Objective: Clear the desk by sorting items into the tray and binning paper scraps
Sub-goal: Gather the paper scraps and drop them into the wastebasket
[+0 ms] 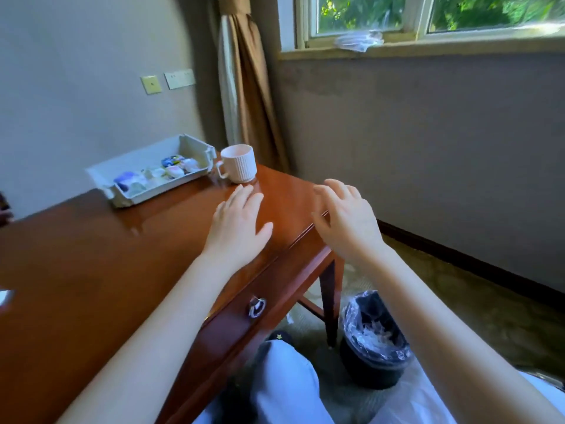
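Both bare forearms (174, 304) are stretched forward. The left hand (238, 223) is held flat, palm down, fingers straight. Just beside it, the right hand (347, 223) is held palm down, fingers loosely spread.

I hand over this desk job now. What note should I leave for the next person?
Left hand: open, over the desk, empty.
Right hand: open, over the desk's edge, empty.
Tray: on the desk's far side, small items inside; mug beside it, on the desk.
Bin: on the floor by the desk leg, white scraps seemingly inside.
Done: items appear sorted. Left: maybe the mug; check the desk's left end, cut off here.
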A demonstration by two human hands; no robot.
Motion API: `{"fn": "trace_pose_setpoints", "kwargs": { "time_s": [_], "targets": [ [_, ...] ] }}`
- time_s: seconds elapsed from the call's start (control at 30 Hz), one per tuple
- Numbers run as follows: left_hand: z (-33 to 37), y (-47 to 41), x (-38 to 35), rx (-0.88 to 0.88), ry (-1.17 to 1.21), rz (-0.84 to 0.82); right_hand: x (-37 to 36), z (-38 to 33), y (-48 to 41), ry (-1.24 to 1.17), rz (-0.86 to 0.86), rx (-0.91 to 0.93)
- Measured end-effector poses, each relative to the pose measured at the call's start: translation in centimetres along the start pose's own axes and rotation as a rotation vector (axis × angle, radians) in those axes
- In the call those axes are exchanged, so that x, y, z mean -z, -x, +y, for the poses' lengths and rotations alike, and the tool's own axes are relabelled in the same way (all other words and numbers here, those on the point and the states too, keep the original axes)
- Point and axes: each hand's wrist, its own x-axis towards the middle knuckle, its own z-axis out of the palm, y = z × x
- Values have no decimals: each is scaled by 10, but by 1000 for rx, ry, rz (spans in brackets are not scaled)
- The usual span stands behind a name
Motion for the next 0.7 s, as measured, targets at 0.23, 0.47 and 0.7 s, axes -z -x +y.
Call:
{"fn": "trace_pose_setpoints", "kwargs": {
  "time_s": [0.23, 0.47, 0.7],
  "targets": [
    [-82, 42, 45, 196, -73, 28, -20, -96, -24, -78, -72, 223],
    [-171, 108, 69, 438, -122, 38, -61, -203, -19, -214, -172, 486],
    [-243, 172, 76, 642, -135, 91, -103, -290, -4, -276, -301, 616]
  ]
}}
